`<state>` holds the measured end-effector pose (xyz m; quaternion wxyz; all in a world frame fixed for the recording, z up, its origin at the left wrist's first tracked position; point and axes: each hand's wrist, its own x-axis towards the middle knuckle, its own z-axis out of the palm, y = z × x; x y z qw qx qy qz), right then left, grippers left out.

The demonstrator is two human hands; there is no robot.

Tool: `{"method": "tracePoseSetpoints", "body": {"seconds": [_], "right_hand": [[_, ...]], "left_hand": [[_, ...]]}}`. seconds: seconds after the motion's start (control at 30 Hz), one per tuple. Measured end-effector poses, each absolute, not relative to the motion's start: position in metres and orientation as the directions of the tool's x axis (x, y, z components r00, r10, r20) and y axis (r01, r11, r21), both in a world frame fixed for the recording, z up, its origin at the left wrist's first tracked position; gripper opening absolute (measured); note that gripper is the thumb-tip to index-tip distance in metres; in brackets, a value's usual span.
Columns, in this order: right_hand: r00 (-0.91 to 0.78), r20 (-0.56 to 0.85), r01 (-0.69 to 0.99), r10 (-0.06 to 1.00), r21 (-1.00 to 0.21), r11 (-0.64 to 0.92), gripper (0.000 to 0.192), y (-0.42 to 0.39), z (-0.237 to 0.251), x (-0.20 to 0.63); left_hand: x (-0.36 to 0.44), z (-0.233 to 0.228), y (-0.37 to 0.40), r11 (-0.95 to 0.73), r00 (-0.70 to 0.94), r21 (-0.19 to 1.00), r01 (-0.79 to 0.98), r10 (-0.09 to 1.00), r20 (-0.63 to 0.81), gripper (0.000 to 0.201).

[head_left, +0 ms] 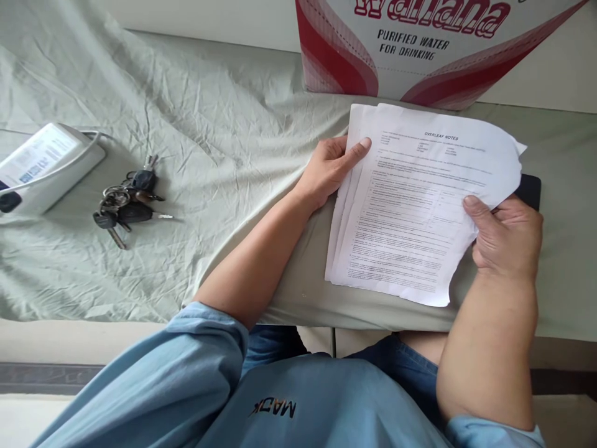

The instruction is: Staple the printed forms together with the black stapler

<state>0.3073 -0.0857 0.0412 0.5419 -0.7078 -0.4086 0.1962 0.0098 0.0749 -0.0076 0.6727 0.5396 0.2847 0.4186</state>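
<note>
Holding a stack of printed papers (pixel 415 205) between both hands: left hand (pixel 329 171) pinches the upper left edge, thumb on top; right hand (pixel 506 233) clamps the right edge, thumb over the top sheet. Stack sits fanned and uneven on the cloth-covered table (pixel 224 137), so this looks like squaring or sorting sheets; next move likely needs a looser grip to align edges. Dark flat object (pixel 529 190) lies under the right hand, partly hidden. Keys (pixel 125 202) and a white device (pixel 44 165) sit well left of the left hand. Water carton (pixel 420 43) stands just beyond the papers, crowding them.
</note>
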Motion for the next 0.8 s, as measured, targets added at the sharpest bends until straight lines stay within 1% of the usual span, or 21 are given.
{"method": "tracePoseSetpoints", "body": {"seconds": [0.13,0.2,0.27,0.33,0.4,0.47,0.67,0.8], "right_hand": [[0.637,0.183,0.313,0.749,-0.949,-0.035,0.043,-0.078,0.038,0.306],[0.667,0.205,0.332,0.716,-0.943,-0.038,0.042,-0.075,0.035,0.31],[0.695,0.23,0.377,0.682,-0.923,-0.074,0.04,-0.074,0.033,0.317],[0.71,0.257,0.418,0.656,-0.903,-0.099,0.045,-0.073,0.031,0.325],[0.723,0.279,0.427,0.632,-0.9,-0.091,0.049,-0.073,0.029,0.33],[0.735,0.281,0.413,0.617,-0.907,-0.079,0.049,-0.072,0.029,0.331],[0.712,0.242,0.397,0.659,-0.913,-0.093,0.044,-0.068,0.029,0.321],[0.705,0.224,0.375,0.673,-0.923,-0.085,0.042,-0.068,0.027,0.317]], "left_hand": [[0.009,-0.006,0.076,0.062,0.503,0.962,-0.265,0.86,0.083,0.064],[0.01,-0.004,0.075,0.063,0.494,0.96,-0.272,0.866,0.083,0.064],[0.011,-0.002,0.075,0.065,0.489,0.959,-0.277,0.869,0.082,0.065],[0.011,0.0,0.074,0.069,0.481,0.955,-0.288,0.873,0.082,0.066],[0.012,0.001,0.073,0.081,0.469,0.952,-0.296,0.88,0.071,0.066],[0.012,0.001,0.073,0.102,0.455,0.949,-0.298,0.889,0.047,0.065],[0.013,0.008,0.07,0.149,0.463,0.951,-0.27,0.887,-0.008,0.06],[0.011,0.017,0.066,0.143,0.493,0.963,-0.227,0.87,-0.013,0.064]]}}
